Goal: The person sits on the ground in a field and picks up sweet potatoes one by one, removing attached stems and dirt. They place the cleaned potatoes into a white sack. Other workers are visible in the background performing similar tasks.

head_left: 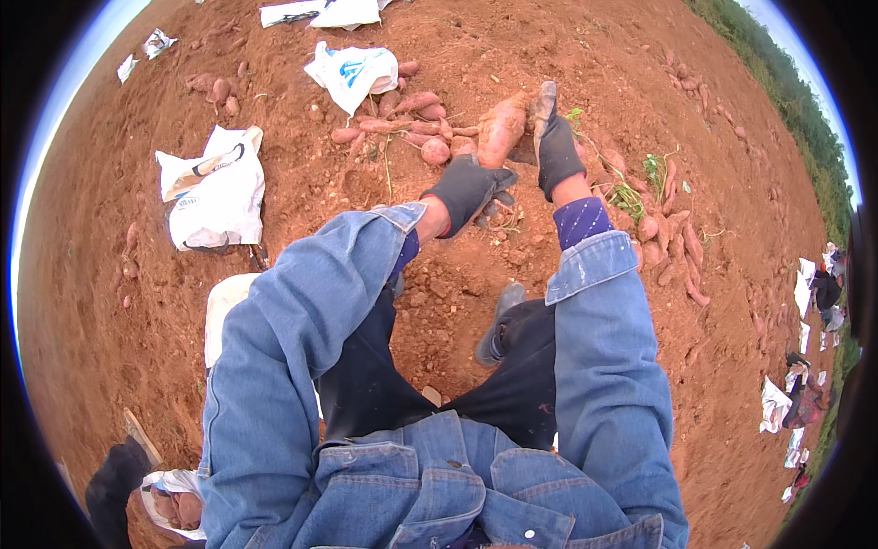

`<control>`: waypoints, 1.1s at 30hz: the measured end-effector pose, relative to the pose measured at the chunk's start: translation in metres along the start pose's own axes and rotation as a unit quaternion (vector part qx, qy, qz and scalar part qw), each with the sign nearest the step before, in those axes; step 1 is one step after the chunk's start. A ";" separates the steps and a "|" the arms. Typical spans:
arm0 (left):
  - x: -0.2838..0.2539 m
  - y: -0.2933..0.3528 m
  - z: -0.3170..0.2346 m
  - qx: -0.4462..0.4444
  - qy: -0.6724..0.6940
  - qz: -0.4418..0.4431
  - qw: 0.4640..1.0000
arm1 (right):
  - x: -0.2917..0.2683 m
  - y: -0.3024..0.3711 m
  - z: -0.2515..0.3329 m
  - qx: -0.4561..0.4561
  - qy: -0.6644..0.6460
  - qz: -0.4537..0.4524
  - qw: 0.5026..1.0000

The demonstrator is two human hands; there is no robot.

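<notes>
A large sweet potato (503,130), pinkish with brown soil clinging to its upper end, is raised a little above the ground in front of me. My left hand (466,189), in a dark glove, is closed around its lower end. Against its right side lies my right hand (556,146), gloved too, with the fingers stretched out straight and pointing away from me; its palm side is hidden. Just beyond and left of my hands is a pile of sweet potatoes (402,123). More sweet potatoes (672,233) with green leaves (628,199) lie to the right.
White sacks lie on the reddish soil: one (352,73) beside the far pile, another (218,197) at left. A filled white bag (174,503) stands at lower left. My shoe (498,325) is on the soil below my hands. Other people (809,393) are far right.
</notes>
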State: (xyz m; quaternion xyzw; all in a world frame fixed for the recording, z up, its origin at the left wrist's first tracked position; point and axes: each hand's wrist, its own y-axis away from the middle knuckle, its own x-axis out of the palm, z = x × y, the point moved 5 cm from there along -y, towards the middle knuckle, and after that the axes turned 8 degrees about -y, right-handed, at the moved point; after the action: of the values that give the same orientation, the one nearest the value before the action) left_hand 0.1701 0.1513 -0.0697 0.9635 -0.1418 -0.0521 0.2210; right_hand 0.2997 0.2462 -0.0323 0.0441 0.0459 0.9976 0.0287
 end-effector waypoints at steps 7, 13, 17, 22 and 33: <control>0.013 0.014 -0.006 -0.027 0.061 -0.016 0.998 | 0.002 0.007 -0.002 -0.119 0.157 0.039 0.980; -0.003 0.008 -0.004 0.024 0.052 -0.027 0.998 | -0.021 -0.025 -0.010 -0.048 0.030 -0.024 0.998; -0.020 0.001 -0.002 0.144 -0.314 -0.224 0.911 | -0.017 -0.012 -0.015 0.049 -0.007 0.069 0.996; -0.012 0.004 -0.002 0.207 -0.372 -0.206 0.881 | -0.010 0.001 0.003 -0.032 0.021 0.073 0.997; -0.013 0.006 0.002 0.103 -0.054 0.028 0.993 | -0.016 -0.003 0.008 -0.085 -0.052 0.078 0.992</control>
State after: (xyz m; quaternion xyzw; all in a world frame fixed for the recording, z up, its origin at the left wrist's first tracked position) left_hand 0.1556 0.1489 -0.0685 0.9725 -0.1850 -0.0833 0.1142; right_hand 0.3162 0.2487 -0.0261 0.0970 -0.0441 0.9934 -0.0434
